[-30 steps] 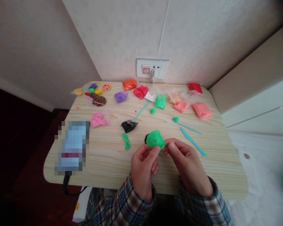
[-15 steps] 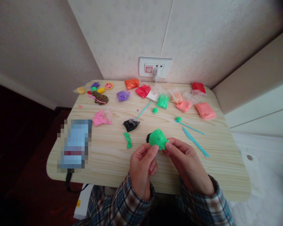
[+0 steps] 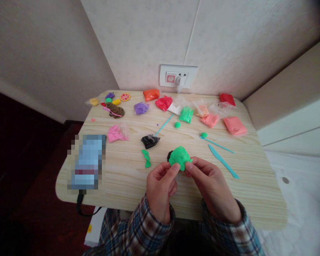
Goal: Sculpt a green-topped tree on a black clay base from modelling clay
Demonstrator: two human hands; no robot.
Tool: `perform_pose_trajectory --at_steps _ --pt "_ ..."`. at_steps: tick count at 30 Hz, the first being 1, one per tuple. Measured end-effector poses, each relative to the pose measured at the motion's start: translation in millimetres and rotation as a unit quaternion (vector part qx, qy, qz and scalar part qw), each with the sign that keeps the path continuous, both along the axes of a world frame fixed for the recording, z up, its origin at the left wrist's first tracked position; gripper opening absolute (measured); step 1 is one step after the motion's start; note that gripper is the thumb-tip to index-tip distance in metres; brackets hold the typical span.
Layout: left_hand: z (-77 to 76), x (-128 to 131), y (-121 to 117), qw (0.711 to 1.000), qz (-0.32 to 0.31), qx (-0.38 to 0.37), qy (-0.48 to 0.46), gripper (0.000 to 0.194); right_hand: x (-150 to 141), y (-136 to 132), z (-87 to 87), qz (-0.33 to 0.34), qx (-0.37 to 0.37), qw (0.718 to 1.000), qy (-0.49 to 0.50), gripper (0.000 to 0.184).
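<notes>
Between both hands is a rounded lump of green modelling clay [image 3: 180, 157], held over the front middle of the table. My left hand [image 3: 162, 185] pinches its lower left edge, thumb on top. My right hand [image 3: 212, 183] grips its right edge, where a small bit of clay sticks out by the thumb. Something black [image 3: 170, 155] shows behind the clay on the left, mostly hidden. A twisted green clay strip [image 3: 146, 158] lies left of the hands. Two small green clay balls [image 3: 177, 124] sit farther back, one by the tip of a thin blue tool [image 3: 218, 145].
A blue plastic knife [image 3: 223, 161] lies right of my hands. Bags of coloured clay, among them black [image 3: 150, 141] and pink [image 3: 117, 133], spread across the table [image 3: 128, 188]. A blurred-out phone [image 3: 88, 161] with a cable lies left. Small clay figures [image 3: 115, 109] stand back left.
The view has shifted slightly, so the table's things appear a little farther right. The green clay has turned slightly in my hands, and the right thumb lies a little farther over its edge.
</notes>
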State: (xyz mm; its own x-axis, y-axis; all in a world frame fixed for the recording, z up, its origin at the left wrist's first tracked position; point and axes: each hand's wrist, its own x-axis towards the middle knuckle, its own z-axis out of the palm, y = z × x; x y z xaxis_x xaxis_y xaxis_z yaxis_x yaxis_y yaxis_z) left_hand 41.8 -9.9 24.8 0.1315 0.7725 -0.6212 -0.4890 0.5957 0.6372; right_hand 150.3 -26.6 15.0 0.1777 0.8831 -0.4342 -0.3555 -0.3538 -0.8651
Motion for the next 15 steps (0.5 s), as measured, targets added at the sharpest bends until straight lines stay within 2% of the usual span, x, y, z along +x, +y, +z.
perform_pose_trajectory --at_steps 7,15 --pt "-0.8 -4.9 -1.8 0.999 -0.018 0.033 0.018 0.033 2.0 -1.5 3.3 0.037 0.019 0.999 0.002 0.024" --pt "-4.9 -10.6 8.9 0.999 -0.037 0.027 -0.013 0.036 -1.7 -0.1 2.9 0.016 0.011 1.0 -0.002 0.026"
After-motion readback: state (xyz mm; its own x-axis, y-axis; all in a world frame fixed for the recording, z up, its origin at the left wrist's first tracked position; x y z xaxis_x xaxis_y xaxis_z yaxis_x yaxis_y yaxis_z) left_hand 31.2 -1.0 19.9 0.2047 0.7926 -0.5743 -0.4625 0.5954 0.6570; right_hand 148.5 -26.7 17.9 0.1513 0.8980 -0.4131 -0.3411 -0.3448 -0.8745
